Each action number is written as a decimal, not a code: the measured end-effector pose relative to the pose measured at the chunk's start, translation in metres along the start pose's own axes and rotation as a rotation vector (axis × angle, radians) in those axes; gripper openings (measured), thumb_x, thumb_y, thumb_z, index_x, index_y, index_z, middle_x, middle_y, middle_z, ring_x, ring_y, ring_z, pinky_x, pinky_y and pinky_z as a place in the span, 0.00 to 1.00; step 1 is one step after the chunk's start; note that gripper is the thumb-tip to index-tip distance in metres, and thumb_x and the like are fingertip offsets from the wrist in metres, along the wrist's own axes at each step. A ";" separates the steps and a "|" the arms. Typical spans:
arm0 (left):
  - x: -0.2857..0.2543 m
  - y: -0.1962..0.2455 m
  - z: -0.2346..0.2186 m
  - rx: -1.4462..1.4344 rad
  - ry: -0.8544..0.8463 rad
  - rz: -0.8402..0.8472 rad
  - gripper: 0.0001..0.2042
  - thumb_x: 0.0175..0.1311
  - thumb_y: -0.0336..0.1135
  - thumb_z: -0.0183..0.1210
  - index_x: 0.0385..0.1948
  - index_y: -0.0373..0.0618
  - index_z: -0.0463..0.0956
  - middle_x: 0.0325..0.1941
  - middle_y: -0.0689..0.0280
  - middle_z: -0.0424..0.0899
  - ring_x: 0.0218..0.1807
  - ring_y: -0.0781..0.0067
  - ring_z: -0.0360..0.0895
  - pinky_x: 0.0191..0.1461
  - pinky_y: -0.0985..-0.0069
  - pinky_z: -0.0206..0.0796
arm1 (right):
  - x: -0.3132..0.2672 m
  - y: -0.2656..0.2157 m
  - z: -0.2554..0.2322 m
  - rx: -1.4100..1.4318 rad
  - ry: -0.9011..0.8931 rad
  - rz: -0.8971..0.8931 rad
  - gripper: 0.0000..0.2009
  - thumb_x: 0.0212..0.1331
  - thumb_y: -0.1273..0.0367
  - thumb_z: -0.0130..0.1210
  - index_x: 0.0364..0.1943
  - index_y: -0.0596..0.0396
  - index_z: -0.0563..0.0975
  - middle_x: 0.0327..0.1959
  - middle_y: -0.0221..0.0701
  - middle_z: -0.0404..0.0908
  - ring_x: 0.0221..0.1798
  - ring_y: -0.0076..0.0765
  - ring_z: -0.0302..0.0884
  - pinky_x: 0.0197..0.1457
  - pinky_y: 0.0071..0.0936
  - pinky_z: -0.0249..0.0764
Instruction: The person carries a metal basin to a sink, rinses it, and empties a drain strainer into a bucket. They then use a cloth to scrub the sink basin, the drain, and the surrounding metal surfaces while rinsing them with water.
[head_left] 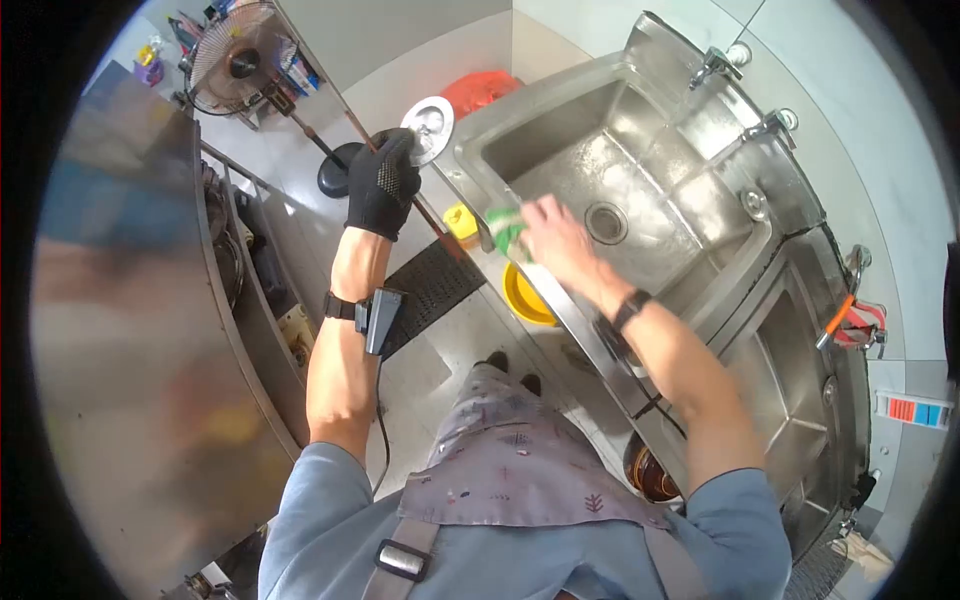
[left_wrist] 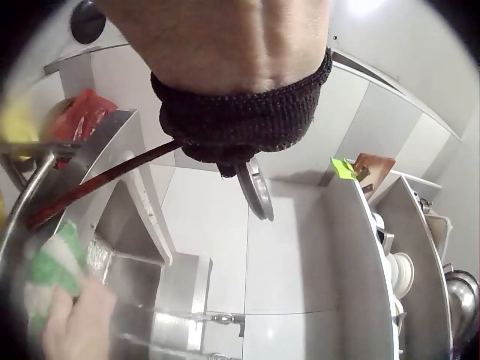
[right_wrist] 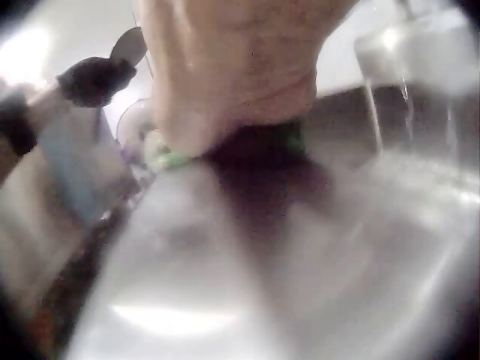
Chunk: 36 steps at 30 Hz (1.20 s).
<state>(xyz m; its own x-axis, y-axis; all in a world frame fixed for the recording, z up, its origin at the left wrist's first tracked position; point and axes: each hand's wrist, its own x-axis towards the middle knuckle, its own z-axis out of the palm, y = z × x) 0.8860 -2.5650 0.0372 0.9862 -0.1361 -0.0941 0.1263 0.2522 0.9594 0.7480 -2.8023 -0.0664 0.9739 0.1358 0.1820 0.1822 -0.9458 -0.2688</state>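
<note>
— Left hand (head_left: 382, 185)?
— Black-gloved, raised clear of the counter, fingers curled round a round metal lid (head_left: 429, 127); lid held on edge, just left of the sink (head_left: 560, 150).
— Right hand (head_left: 556, 236)?
— Bare, gripping a green-and-white sponge (head_left: 508, 233), pressed against the sink's near left rim.
— Below the rim?
— A yellow bowl (head_left: 524, 298) on the floor, beside a black mat (head_left: 430, 285).
— Further back?
— A standing fan (head_left: 238, 60), well apart from both hands.
</note>
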 end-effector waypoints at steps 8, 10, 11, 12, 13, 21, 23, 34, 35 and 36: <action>0.055 -0.025 -0.051 0.232 -0.059 0.245 0.03 0.65 0.30 0.60 0.35 0.43 0.80 0.25 0.72 0.75 0.22 0.80 0.71 0.22 0.81 0.60 | 0.093 -0.051 0.012 -0.081 0.055 -0.096 0.22 0.55 0.68 0.61 0.56 0.51 0.76 0.58 0.40 0.72 0.59 0.50 0.70 0.57 0.49 0.70; 0.069 -0.010 -0.045 -0.120 -0.024 -0.070 0.04 0.66 0.31 0.61 0.36 0.43 0.80 0.27 0.73 0.76 0.26 0.83 0.72 0.24 0.82 0.61 | 0.125 -0.053 0.030 -0.009 -0.016 -0.154 0.27 0.53 0.67 0.62 0.61 0.45 0.75 0.60 0.36 0.72 0.62 0.47 0.66 0.61 0.48 0.63; 0.084 -0.012 -0.044 -0.029 -0.019 0.014 0.03 0.66 0.31 0.61 0.36 0.43 0.80 0.26 0.74 0.75 0.25 0.84 0.71 0.24 0.83 0.60 | 0.148 -0.044 0.037 0.081 -0.002 -0.123 0.20 0.59 0.65 0.57 0.58 0.45 0.77 0.59 0.35 0.72 0.63 0.49 0.65 0.61 0.51 0.61; 0.100 -0.014 -0.043 0.060 -0.012 0.097 0.03 0.66 0.31 0.61 0.36 0.44 0.80 0.25 0.74 0.75 0.24 0.84 0.70 0.23 0.83 0.59 | 0.167 -0.030 0.037 0.071 0.003 -0.100 0.20 0.59 0.65 0.57 0.58 0.45 0.77 0.59 0.35 0.72 0.63 0.49 0.65 0.61 0.51 0.61; 0.110 -0.010 -0.047 0.004 0.006 -0.057 0.05 0.66 0.31 0.61 0.39 0.42 0.80 0.28 0.73 0.77 0.25 0.84 0.71 0.26 0.84 0.60 | 0.180 -0.015 0.038 0.010 0.053 -0.047 0.23 0.57 0.66 0.58 0.60 0.44 0.76 0.61 0.34 0.72 0.66 0.49 0.63 0.64 0.53 0.59; 0.205 -0.023 -0.057 -0.005 -0.028 -0.172 0.06 0.67 0.35 0.62 0.38 0.44 0.80 0.18 0.76 0.71 0.14 0.86 0.62 0.16 0.84 0.51 | 0.252 0.148 0.038 -0.342 0.409 0.355 0.19 0.64 0.66 0.50 0.60 0.46 0.76 0.65 0.32 0.72 0.68 0.54 0.64 0.72 0.56 0.56; 0.221 -0.030 -0.055 -0.009 -0.063 -0.176 0.06 0.67 0.35 0.62 0.37 0.44 0.79 0.18 0.76 0.71 0.14 0.86 0.62 0.16 0.85 0.51 | 0.263 0.202 0.042 -0.426 0.416 0.394 0.17 0.64 0.66 0.51 0.57 0.48 0.77 0.61 0.35 0.74 0.66 0.53 0.66 0.70 0.54 0.60; 0.267 -0.032 -0.031 0.088 -0.185 -0.266 0.07 0.67 0.35 0.62 0.39 0.44 0.80 0.20 0.73 0.74 0.15 0.85 0.64 0.18 0.84 0.53 | 0.324 0.314 0.028 -0.444 0.411 0.746 0.23 0.66 0.61 0.49 0.63 0.53 0.71 0.66 0.44 0.70 0.67 0.59 0.66 0.69 0.53 0.64; 0.272 -0.036 -0.027 0.066 -0.202 -0.258 0.06 0.67 0.35 0.62 0.39 0.44 0.80 0.20 0.73 0.74 0.15 0.85 0.64 0.17 0.83 0.53 | 0.325 0.316 0.027 -0.341 0.375 0.732 0.24 0.68 0.60 0.44 0.65 0.54 0.70 0.69 0.47 0.67 0.69 0.62 0.64 0.71 0.52 0.63; 0.273 -0.037 -0.023 0.047 -0.226 -0.255 0.06 0.67 0.35 0.62 0.38 0.44 0.80 0.20 0.73 0.74 0.15 0.85 0.64 0.17 0.83 0.53 | 0.320 0.308 0.028 -0.346 0.365 0.743 0.24 0.68 0.60 0.44 0.65 0.54 0.70 0.69 0.47 0.67 0.69 0.62 0.64 0.71 0.52 0.63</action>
<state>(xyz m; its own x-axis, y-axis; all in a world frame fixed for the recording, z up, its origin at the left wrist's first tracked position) 1.1535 -2.5892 -0.0298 0.8745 -0.3989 -0.2760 0.3551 0.1389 0.9244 1.1195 -3.0416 -0.1176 0.7099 -0.5932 0.3795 -0.5864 -0.7964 -0.1480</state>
